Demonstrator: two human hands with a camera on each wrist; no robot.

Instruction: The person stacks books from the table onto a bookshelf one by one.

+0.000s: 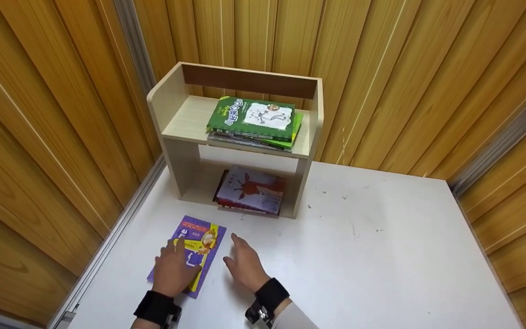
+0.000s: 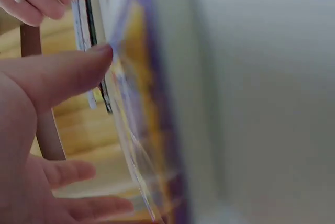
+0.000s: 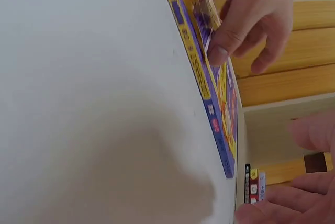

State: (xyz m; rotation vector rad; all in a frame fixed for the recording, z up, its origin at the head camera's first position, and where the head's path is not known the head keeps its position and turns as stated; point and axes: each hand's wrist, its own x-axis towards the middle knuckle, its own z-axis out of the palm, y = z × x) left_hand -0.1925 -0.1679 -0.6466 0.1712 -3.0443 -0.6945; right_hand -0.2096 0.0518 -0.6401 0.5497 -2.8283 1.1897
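Note:
A purple and yellow book (image 1: pixel 199 249) lies flat on the white table in front of a small shelf. My left hand (image 1: pixel 175 269) is over its lower left part, fingers spread and thumb near the cover. In the right wrist view the book's spine (image 3: pixel 201 77) faces the camera, and the left hand's thumb (image 3: pixel 222 48) reaches the cover's edge; whether it presses there I cannot tell. My right hand (image 1: pixel 246 265) hovers to the right of the book, apart from it, fingers extended and holding nothing.
The two-tier wooden shelf (image 1: pixel 235 148) stands behind the book. Its upper tier bears a stack topped by a green book (image 1: pixel 256 119); its lower tier bears a stack topped by a book with a red animal (image 1: pixel 254 188). Wood-patterned walls (image 1: pixel 427 91) enclose the white table (image 1: pixel 381 256).

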